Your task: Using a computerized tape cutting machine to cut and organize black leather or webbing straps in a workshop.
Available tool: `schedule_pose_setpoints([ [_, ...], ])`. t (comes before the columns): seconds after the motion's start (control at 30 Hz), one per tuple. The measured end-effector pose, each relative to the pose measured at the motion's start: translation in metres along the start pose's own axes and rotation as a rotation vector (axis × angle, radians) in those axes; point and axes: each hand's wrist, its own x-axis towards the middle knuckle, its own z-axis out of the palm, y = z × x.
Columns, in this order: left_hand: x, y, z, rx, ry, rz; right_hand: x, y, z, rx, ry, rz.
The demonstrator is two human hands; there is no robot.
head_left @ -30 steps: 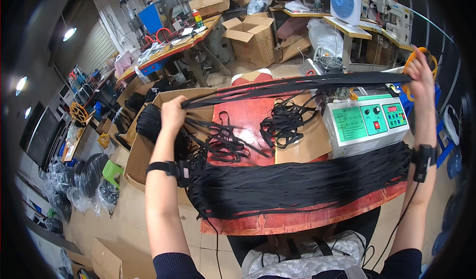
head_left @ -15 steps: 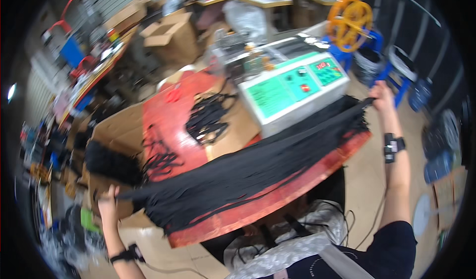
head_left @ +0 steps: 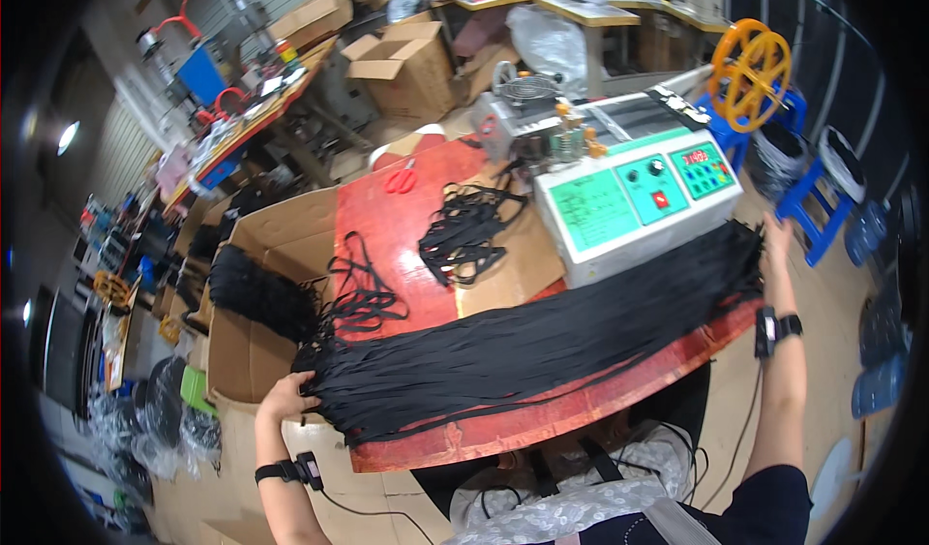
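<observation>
Straps (head_left: 542,337) now down near table edge (head_left: 542,417)

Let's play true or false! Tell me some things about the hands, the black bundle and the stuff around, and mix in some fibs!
1. The left hand and right hand are at opposite ends of the long black bundle. True.
2. The spoked wheel is blue. False: the wheel is yellow.
3. The white machine has green panels. True.
4. The red scissors are under the bundle. False: they lie apart from it, on the red table.
5. Each forearm wears a black band. True.
</observation>
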Motion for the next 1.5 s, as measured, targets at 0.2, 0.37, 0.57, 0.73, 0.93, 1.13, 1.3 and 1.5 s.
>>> schedule_pose_setpoints([
  [0.2, 0.038, 0.038, -0.086, -0.631, 0.071, 0.154, -0.103, -0.034, -0.022, -0.098, -0.010, -0.512],
  [0.37, 0.136, 0.100, -0.024, 0.025, 0.077, 0.663, -0.204, -0.019, -0.021, -0.013, -0.155, -0.322],
  [0.57, 0.188, 0.052, 0.026, 0.215, 0.055, 0.537, -0.237, -0.005, -0.018, -0.307, -0.074, -0.581],
  [0.73, 0.178, -0.043, 0.002, 0.634, 0.047, -0.159, -0.248, -0.012, -0.015, -0.359, -0.081, -0.563],
  [0.93, 0.181, -0.059, -0.061, 0.358, -0.227, -0.311, -0.247, -0.009, -0.016, -0.290, -0.107, -0.483],
  [1.13, 0.178, 0.091, -0.113, -0.241, 0.323, 0.075, -0.248, -0.011, -0.013, -0.203, -0.121, -0.460],
  [1.3, 0.179, 0.198, -0.118, -0.714, 0.199, 0.345, -0.245, -0.011, -0.016, -0.240, -0.134, -0.466],
  [1.5, 0.219, 0.286, -0.074, -0.764, 0.007, 0.504, -0.241, -0.004, -0.018, -0.258, -0.157, -0.485],
])
